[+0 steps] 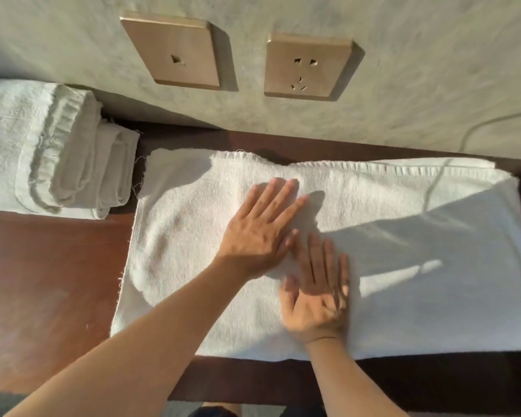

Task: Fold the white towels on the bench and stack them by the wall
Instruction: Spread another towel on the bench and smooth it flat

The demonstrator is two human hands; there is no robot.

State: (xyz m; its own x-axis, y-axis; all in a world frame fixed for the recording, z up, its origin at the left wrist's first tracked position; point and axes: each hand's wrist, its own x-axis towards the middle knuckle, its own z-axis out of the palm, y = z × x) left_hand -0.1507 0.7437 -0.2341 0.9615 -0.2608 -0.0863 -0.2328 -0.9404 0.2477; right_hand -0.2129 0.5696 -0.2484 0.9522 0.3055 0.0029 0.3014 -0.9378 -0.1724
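On the brown surface (57, 266) a stack of folded towels (51, 145) sat at the left against the wall (403, 94) with its two socket plates (175, 52), beside one white towel (403, 266) spread flat, both hands, left (259, 233) and right (319, 296), pressing it flat-fingered, gripping nothing.

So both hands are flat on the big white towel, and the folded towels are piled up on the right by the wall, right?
Not quite. The head view shows the folded towels on the left by the wall, not the right. The left hand and right hand do lie flat on the big white towel.
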